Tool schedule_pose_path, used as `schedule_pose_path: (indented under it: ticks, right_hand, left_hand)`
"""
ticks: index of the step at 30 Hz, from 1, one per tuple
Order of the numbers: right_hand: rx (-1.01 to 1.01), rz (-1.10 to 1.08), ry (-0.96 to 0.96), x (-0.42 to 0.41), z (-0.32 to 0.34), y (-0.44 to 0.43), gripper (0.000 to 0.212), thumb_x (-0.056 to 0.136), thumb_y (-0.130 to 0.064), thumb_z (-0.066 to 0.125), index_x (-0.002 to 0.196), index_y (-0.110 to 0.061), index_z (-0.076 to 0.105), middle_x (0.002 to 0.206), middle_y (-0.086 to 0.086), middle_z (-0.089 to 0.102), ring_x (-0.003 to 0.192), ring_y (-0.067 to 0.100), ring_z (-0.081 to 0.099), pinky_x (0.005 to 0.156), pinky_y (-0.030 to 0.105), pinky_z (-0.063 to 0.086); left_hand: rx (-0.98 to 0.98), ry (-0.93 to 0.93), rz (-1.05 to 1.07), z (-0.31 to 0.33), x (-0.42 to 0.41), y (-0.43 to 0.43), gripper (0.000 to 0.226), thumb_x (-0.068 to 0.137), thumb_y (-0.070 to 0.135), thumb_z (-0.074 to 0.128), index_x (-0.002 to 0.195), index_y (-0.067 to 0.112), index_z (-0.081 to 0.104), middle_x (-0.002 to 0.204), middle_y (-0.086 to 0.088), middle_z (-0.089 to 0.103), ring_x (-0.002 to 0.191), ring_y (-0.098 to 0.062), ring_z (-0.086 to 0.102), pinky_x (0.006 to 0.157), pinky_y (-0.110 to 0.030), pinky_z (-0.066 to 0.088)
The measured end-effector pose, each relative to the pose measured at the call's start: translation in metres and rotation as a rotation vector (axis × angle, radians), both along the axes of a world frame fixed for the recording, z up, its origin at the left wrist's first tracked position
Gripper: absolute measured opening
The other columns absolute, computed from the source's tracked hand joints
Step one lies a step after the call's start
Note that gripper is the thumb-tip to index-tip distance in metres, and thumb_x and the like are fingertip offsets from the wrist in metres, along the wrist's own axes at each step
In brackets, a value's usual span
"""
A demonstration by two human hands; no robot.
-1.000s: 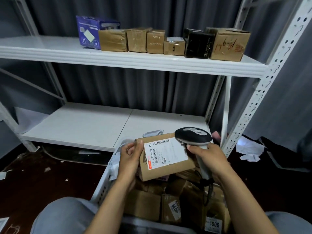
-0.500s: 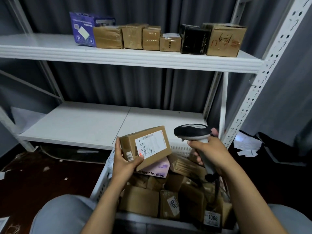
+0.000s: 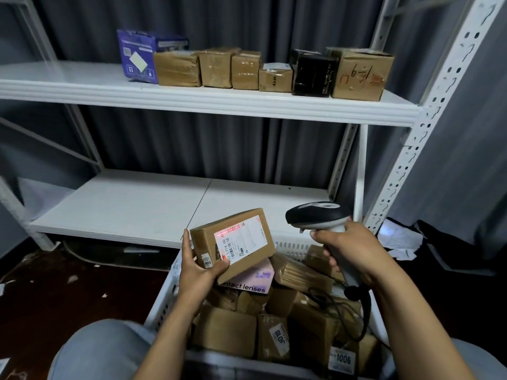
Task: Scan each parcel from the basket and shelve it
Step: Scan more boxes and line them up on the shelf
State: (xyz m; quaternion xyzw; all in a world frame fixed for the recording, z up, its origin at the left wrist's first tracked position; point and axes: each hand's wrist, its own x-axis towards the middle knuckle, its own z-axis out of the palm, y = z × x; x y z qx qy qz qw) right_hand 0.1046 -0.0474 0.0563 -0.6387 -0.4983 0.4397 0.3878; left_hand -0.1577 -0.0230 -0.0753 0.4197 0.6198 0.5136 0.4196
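Seven boxes point(image 3: 216, 68) lined along upper shelf point(image 3: 192, 101). One parcel point(image 3: 233, 242) above basket point(image 3: 164, 300), left hand point(image 3: 196, 270) fingers curled round its near-left end, label up, long axis slanting near-left to far-right. One scanner point(image 3: 318, 218) gripped by right hand point(image 3: 354, 253), aimed left at label.

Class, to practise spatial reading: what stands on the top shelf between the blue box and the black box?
Between blue box and black box: four brown parcels in a row, head view.
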Motion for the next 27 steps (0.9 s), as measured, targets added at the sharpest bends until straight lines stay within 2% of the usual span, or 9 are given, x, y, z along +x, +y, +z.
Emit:
schedule_pose_path:
  ticks: [7, 10, 13, 16, 19, 24, 27]
  right_hand:
    - [0.015, 0.027, -0.004, -0.006, 0.003, -0.001, 0.014, 0.088, -0.012, 0.068, 0.084, -0.008, 0.055, 0.055, 0.009, 0.052, 0.040, 0.017, 0.043, 0.038, 0.022, 0.037]
    - [0.028, 0.046, -0.019, -0.008, 0.001, 0.002, 0.013, 0.088, -0.013, 0.068, 0.089, -0.003, 0.060, 0.055, 0.009, 0.052, 0.039, 0.017, 0.043, 0.039, 0.022, 0.038]
    - [0.045, 0.030, 0.004, -0.016, 0.002, 0.008, 0.014, 0.087, -0.012, 0.069, 0.086, -0.002, 0.059, 0.055, 0.010, 0.052, 0.038, 0.017, 0.043, 0.038, 0.023, 0.037]
    - [0.079, -0.008, 0.011, -0.034, 0.004, 0.021, 0.013, 0.084, -0.014, 0.071, 0.085, -0.004, 0.062, 0.054, 0.009, 0.054, 0.040, 0.019, 0.044, 0.041, 0.025, 0.037]
    - [0.137, -0.007, 0.002, -0.058, 0.012, 0.036, 0.015, 0.081, -0.019, 0.072, 0.087, -0.006, 0.067, 0.054, 0.005, 0.058, 0.042, 0.020, 0.047, 0.044, 0.026, 0.038]
    - [0.229, 0.049, -0.009, -0.087, 0.043, 0.051, 0.010, 0.082, -0.017, 0.072, 0.087, -0.009, 0.069, 0.067, 0.008, 0.064, 0.046, 0.021, 0.053, 0.047, 0.025, 0.044]
    - [0.265, 0.087, 0.007, -0.099, 0.061, 0.060, 0.017, 0.081, -0.021, 0.075, 0.094, -0.012, 0.071, 0.080, 0.005, 0.073, 0.054, 0.019, 0.064, 0.053, 0.028, 0.049]
  left_hand:
    - [0.013, 0.014, -0.015, 0.004, -0.002, -0.006, 0.116, 0.071, 0.011, 0.084, 0.151, 0.046, 0.006, 0.149, -0.005, 0.041, 0.131, -0.028, 0.045, 0.109, -0.052, 0.036]
    - [0.026, 0.003, -0.004, 0.008, -0.004, -0.008, 0.113, 0.072, 0.014, 0.084, 0.151, 0.044, 0.008, 0.144, -0.003, 0.046, 0.127, -0.025, 0.048, 0.109, -0.048, 0.038]
    - [0.040, -0.040, 0.021, 0.013, -0.006, -0.011, 0.109, 0.073, 0.022, 0.083, 0.150, 0.044, 0.010, 0.142, -0.004, 0.049, 0.122, -0.023, 0.053, 0.105, -0.046, 0.043]
    - [0.069, -0.078, 0.053, 0.028, -0.009, -0.011, 0.099, 0.080, 0.019, 0.078, 0.153, 0.037, 0.013, 0.140, -0.004, 0.051, 0.114, -0.017, 0.055, 0.098, -0.034, 0.046]
    - [0.137, -0.061, 0.054, 0.049, -0.019, -0.007, 0.096, 0.083, 0.019, 0.075, 0.154, 0.033, 0.012, 0.138, 0.003, 0.048, 0.115, -0.012, 0.051, 0.094, -0.026, 0.040]
    - [0.214, -0.111, 0.100, 0.086, -0.047, 0.008, 0.084, 0.082, 0.028, 0.075, 0.146, 0.043, 0.022, 0.139, 0.004, 0.049, 0.123, -0.018, 0.051, 0.103, -0.041, 0.044]
    - [0.197, -0.209, 0.077, 0.111, -0.056, 0.013, 0.073, 0.084, 0.029, 0.072, 0.137, 0.048, 0.027, 0.134, 0.001, 0.054, 0.112, -0.022, 0.059, 0.090, -0.049, 0.054]
